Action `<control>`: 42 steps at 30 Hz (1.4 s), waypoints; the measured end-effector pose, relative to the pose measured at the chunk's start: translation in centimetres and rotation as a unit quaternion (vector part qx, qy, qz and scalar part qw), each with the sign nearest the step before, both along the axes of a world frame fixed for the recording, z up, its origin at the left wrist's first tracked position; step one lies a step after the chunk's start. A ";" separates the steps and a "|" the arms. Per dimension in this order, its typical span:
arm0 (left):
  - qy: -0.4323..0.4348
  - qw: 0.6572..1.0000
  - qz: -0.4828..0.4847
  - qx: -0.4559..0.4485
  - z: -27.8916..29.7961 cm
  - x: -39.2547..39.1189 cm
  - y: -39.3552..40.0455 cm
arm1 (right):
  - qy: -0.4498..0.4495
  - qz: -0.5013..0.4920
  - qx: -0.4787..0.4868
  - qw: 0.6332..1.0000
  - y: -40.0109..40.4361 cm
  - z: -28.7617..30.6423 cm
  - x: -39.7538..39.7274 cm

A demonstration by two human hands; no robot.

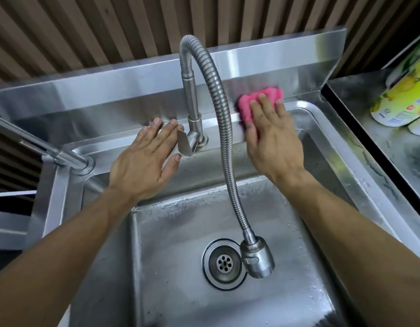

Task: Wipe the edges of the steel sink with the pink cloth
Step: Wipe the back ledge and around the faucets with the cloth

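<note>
Flat on the pink cloth (245, 107), my right hand (274, 140) presses it with straight fingers against the steel sink (341, 142)'s back edge, right of the faucet hose (222, 128). I judge a leftward sweep could snag that hose. My left hand (145, 159) rests open, holding nothing, beside the faucet lever (186, 143); I could bump it and start water. The folded cloth may bunch in the corner.
</note>
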State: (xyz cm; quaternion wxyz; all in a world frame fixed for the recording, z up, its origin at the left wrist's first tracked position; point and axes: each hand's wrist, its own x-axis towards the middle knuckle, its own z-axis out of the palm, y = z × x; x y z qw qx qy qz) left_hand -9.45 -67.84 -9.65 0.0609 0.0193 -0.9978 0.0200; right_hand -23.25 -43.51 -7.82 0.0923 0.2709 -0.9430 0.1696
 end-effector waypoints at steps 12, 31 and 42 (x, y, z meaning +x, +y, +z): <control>0.000 1.000 0.023 0.001 -0.2 0.0 0.4 | -0.014 0.151 0.132 0.979 -2.4 0.2 2.7; 0.012 0.999 0.050 0.001 -0.5 0.2 0.6 | -0.042 -0.098 0.093 0.990 0.9 0.6 -1.3; 0.020 0.998 0.056 -0.005 -0.5 0.3 1.0 | -0.016 0.070 0.082 0.994 -0.8 0.4 0.9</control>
